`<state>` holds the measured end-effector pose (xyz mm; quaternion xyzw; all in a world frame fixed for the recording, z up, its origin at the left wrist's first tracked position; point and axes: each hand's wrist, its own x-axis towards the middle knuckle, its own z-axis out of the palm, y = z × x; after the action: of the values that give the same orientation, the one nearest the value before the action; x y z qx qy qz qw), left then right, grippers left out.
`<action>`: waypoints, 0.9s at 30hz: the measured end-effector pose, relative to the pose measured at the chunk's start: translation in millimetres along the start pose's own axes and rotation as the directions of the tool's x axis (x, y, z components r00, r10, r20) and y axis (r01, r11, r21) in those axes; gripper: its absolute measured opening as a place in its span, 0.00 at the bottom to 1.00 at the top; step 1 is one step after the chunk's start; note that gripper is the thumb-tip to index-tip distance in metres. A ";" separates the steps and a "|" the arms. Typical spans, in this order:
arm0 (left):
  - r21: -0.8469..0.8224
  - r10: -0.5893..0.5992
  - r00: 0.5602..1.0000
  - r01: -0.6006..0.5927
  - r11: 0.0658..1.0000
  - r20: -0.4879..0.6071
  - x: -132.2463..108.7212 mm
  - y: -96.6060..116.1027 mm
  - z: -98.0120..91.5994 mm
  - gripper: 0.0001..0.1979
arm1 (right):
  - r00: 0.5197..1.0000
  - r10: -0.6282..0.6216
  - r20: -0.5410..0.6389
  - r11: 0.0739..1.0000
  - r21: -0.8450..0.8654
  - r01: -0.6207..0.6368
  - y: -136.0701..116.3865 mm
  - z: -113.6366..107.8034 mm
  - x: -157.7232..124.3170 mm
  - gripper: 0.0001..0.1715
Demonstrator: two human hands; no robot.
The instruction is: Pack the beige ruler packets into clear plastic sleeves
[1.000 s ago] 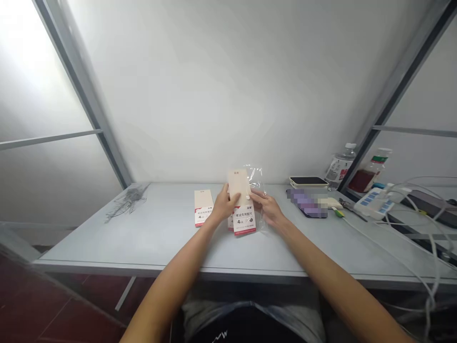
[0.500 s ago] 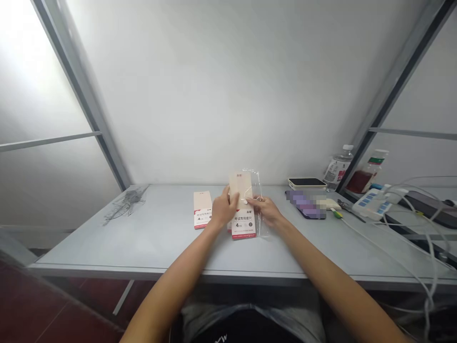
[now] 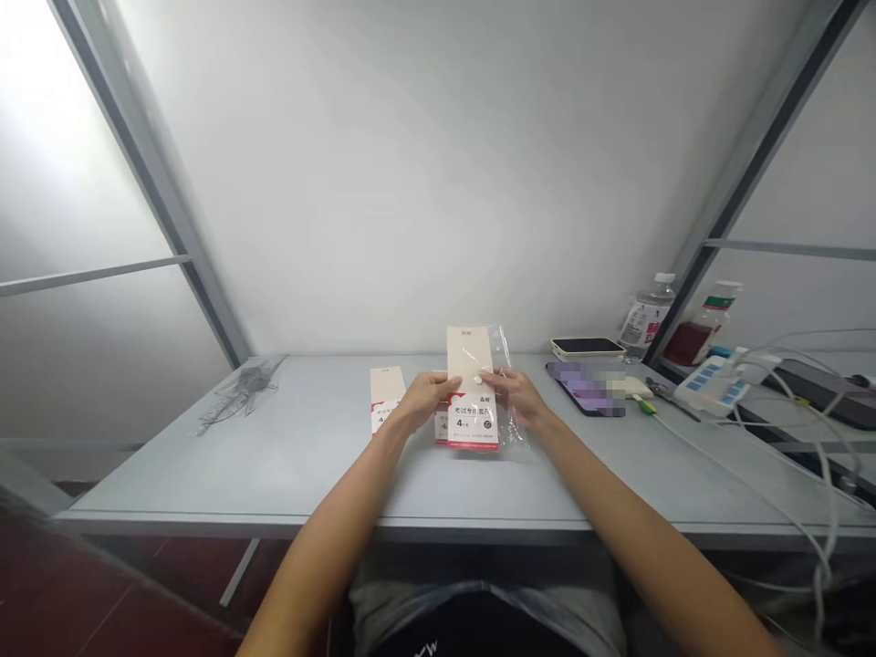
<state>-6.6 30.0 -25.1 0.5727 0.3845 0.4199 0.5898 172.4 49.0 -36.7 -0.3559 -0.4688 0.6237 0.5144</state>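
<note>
A pale packet (image 3: pixel 474 422) is held tilted up over the near middle of the table (image 3: pixel 301 479), with a clear bag (image 3: pixel 512 415) showing past its right edge; whether the packet is inside the film or in front of it, I cannot tell. The left hand (image 3: pixel 424 400) pinches the packet's left edge, thumb on the front; the right hand (image 3: pixel 521 398) grips the right edge and the film together, thumb also in front. Judging by this, handling of this one packet is partway: packet and film are together in the hands, but nothing shows the film closed or removed. A second packet (image 3: pixel 442 429), partly hidden behind it, and a third packet (image 3: pixel 387 387) to its left lie untouched by the fingertips. The front label reads 考试专用套尺, an exam ruler set, with a bold 4 below and a red strip along the bottom; the brand characters are too small to be sure of. Farther out, crumpled clear plastic (image 3: pixel 250 391) lies at the left, while on the right are a purple phone (image 3: pixel 581 388) and a bottle (image 3: pixel 647 321) with unreadable red-and-white lettering.
</note>
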 end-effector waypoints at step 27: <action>0.864 0.305 0.935 0.004 0.504 -0.182 4.3 -19.1 16.8 0.14 | 0.999 -0.029 0.044 0.980 -0.194 0.037 12.7 10.6 -3.1 0.21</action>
<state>11.6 28.2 -43.2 0.7454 0.5759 0.3116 0.1246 159.3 43.3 -45.6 -0.3838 -0.5437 0.5735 0.4778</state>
